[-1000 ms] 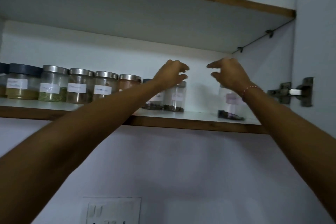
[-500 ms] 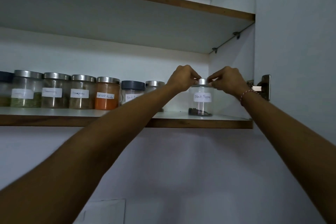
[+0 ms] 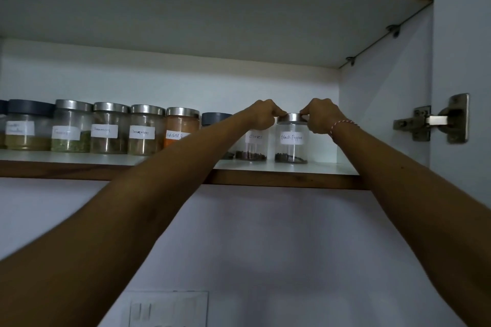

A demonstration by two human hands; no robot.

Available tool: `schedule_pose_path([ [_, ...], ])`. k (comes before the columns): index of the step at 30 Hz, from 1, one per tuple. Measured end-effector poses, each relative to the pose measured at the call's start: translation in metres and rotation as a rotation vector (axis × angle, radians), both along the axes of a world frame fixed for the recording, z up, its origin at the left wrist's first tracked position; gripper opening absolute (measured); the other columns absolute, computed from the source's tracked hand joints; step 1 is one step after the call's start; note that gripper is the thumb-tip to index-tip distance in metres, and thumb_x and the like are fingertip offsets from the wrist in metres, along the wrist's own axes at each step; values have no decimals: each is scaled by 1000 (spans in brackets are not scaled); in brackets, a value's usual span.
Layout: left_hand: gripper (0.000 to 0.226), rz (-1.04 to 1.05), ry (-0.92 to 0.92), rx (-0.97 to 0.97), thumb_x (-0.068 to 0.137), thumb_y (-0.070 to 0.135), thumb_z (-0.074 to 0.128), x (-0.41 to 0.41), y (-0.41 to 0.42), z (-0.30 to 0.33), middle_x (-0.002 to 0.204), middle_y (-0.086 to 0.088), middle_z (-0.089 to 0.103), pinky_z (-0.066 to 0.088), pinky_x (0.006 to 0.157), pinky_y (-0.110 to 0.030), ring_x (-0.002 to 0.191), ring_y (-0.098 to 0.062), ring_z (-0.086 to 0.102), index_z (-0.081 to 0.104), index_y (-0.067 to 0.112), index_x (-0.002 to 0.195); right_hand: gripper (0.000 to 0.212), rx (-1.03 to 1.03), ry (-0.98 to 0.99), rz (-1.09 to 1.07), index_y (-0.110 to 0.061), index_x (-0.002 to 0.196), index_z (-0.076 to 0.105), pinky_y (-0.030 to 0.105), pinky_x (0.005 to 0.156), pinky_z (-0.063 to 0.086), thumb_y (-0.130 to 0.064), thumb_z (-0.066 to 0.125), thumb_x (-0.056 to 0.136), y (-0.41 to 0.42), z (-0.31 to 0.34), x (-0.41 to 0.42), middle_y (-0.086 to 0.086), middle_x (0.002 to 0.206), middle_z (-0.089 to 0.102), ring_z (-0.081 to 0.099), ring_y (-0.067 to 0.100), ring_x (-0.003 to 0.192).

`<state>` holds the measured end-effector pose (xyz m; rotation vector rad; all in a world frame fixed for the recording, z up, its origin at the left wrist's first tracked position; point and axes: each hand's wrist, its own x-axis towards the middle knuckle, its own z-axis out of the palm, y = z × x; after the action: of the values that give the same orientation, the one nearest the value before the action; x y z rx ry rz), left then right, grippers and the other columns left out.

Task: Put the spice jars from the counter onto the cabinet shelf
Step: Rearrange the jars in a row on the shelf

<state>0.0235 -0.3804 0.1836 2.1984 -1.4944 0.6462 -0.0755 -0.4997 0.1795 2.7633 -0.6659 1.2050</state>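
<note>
A clear jar labelled Black Pepper [image 3: 291, 146] stands upright on the white cabinet shelf [image 3: 313, 168], near its right end. My left hand [image 3: 263, 114] pinches the left side of its steel lid and my right hand [image 3: 322, 115] pinches the right side. Just left of it stands the Cloves jar [image 3: 253, 146], partly hidden by my left wrist. Further left runs a row of labelled spice jars, among them an orange Red Chilli jar [image 3: 180, 125] and a green-filled jar [image 3: 71, 130].
The cabinet's right wall [image 3: 382, 103] is close to the Black Pepper jar. A metal door hinge [image 3: 435, 122] sticks out on the right. The upper shelf [image 3: 212, 16] hangs low overhead. A wall switch plate [image 3: 167, 309] sits below.
One second ago both hands hovered apart over separate jars. They came together on the Black Pepper jar's lid and have stayed there; the view has shifted so the Cloves label shows.
</note>
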Motion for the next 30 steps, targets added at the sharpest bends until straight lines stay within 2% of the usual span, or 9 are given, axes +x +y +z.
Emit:
schedule_pose_path([
  [3,47,30,-44,41,90,-7,35,6,-6,1,137,-13,52,35,104,-36,127,-31,46,52,6,132,34,-10,51,-14,-4,120,62,35,85,48,-2,54,87,0,2,8,20,114,64,59,33,103],
  [5,45,113,-117,64,92,1,36,9,-9,3,137,-10,53,29,106,-43,128,-31,43,54,15,131,35,-20,74,-18,-4,122,60,34,87,47,-2,52,88,-2,0,13,20,117,62,58,33,106],
  [8,45,216,-203,86,93,9,34,16,-13,3,132,-6,55,21,103,-46,124,-29,44,55,25,129,37,-47,107,-20,-3,126,55,34,89,46,-2,49,90,-7,-5,20,20,120,60,56,34,108],
  [14,41,195,-191,61,94,12,35,19,-14,2,132,-7,56,20,103,-47,122,-29,45,57,23,127,38,-57,95,-10,-2,128,55,37,95,45,-3,48,90,-13,-5,23,21,125,57,54,36,113],
  [18,47,208,-213,-5,94,13,38,14,-11,-2,145,-6,44,13,109,-48,135,-26,35,39,22,141,43,-57,15,-5,-6,132,50,42,98,42,-2,51,89,-4,-11,15,21,130,54,50,37,118],
  [22,46,213,-388,-197,93,8,41,3,3,-6,129,-12,57,22,103,-43,123,-28,47,39,13,139,46,-147,-187,1,-8,133,49,42,90,47,1,52,88,15,-19,-8,22,123,59,57,38,111],
  [26,38,288,-485,-161,90,6,42,-5,40,-19,120,-11,60,28,101,-42,114,-28,51,46,9,128,40,-255,-128,45,-7,130,51,41,88,48,-1,47,90,36,-30,-27,17,123,60,57,34,109],
  [28,42,278,-495,-197,91,6,42,-13,60,-25,130,-12,54,26,106,-41,124,-28,45,42,9,132,40,-251,-165,79,-7,134,46,41,95,45,-12,45,95,45,-37,-35,17,133,53,52,33,119],
  [30,47,272,-522,-222,95,10,39,-21,82,-35,146,-12,39,20,113,-41,138,-27,31,31,8,141,45,-238,-247,103,-8,140,39,41,105,37,-21,43,97,58,-45,-40,17,145,41,41,31,132],
])
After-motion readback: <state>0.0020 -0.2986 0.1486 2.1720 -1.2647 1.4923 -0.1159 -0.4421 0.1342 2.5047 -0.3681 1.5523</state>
